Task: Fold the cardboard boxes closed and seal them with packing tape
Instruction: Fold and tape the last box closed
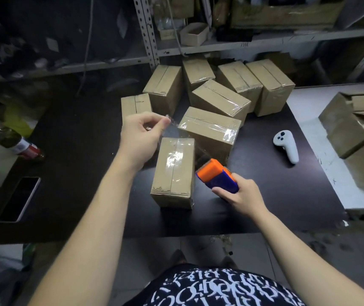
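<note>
At table centre: box, long axis twelve-to-six, between the hands. Left hand at ten o'clock pinches the tape end. Right hand, nearer at four, grips the dispenser.

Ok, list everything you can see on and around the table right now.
Taped boxes: eight, brown, on the dark table.
Open boxes: a pile, brown, far right.
Tape dispenser: one, orange and blue, right of the nearest box.
Clear tape: one strip, from the dispenser to the left hand.
Controller: one, white, table's right side.
Bottle: one, red cap, far left.
Phone: one, dark screen, left.
Left hand: pinches the tape end.
Right hand: grips the dispenser.
</note>
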